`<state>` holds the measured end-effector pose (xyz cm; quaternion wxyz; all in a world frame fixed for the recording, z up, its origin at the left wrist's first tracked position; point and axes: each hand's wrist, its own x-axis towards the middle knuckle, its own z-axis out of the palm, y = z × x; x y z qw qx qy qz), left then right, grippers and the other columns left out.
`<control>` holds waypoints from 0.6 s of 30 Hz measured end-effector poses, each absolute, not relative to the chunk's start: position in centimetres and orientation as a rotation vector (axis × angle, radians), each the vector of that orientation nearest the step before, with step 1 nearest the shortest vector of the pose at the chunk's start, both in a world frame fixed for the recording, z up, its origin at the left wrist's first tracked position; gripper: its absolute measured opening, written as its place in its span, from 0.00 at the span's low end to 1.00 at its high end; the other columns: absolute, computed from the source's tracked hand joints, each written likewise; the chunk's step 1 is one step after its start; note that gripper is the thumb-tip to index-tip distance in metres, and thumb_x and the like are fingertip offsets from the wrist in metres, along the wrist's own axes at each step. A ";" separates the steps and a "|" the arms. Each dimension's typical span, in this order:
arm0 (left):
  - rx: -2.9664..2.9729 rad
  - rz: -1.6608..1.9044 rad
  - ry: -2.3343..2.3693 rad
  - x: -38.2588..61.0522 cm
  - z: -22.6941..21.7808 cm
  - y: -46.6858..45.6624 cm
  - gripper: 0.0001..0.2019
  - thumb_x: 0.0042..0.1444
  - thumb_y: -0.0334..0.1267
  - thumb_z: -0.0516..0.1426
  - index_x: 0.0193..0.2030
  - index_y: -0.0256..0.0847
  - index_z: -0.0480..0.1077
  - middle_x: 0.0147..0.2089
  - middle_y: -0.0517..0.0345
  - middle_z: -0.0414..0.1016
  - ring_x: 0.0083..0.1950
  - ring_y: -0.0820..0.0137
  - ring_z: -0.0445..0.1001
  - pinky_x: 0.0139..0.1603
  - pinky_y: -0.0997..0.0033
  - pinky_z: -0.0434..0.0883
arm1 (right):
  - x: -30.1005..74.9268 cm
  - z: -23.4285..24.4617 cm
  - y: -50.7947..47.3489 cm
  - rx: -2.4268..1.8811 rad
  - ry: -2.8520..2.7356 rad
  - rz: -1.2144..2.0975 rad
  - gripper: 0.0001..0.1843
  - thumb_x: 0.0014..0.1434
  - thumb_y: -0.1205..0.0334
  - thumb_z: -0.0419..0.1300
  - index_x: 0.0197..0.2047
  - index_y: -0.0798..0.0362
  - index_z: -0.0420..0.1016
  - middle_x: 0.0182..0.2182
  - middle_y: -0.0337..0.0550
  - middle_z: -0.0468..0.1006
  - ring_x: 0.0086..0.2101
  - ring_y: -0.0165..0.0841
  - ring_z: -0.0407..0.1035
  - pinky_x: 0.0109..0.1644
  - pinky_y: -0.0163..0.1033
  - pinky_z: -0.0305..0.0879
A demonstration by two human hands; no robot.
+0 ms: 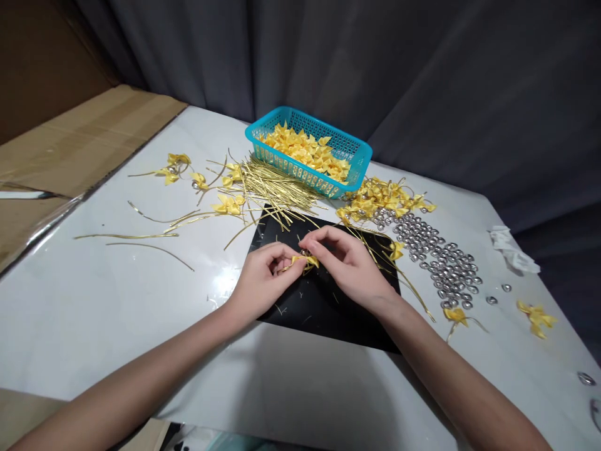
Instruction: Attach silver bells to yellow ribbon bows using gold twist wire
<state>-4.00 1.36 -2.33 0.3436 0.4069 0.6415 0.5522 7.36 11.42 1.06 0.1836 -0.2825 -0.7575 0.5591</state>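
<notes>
Beyond the mat [328, 307], a basket [360, 170] is holding ribbons [305, 150]; wires [277, 188] are lying heaped beside it, overlapping the mat's edge, and beads [453, 272] are crowding the right. Above the mat, the left hand [265, 275], fingers curled, is gripping a bow [310, 260]; the right hand [350, 263] is pinching it, thumb to forefinger.

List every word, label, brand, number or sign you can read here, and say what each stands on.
Readable text: none.
No lettering shows on the blue basket, the black mat, the yellow bow being worked on or the cardboard.
Cannot tell: the black-and-white thing at the bottom edge is too blurred and cut off to say whether its marks are writing.
</notes>
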 end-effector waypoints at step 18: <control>1.392 1.472 1.812 -4.5 -2.1 1.2 0.06 0.54 0.36 0.56 0.27 0.39 0.70 0.22 0.65 0.58 0.23 0.76 0.58 0.25 0.76 0.56 | 8.7 2.8 11.3 -0.606 -2.471 0.912 0.10 0.64 0.61 0.51 0.36 0.53 0.72 0.33 0.40 0.76 0.35 0.30 0.70 0.40 0.33 0.62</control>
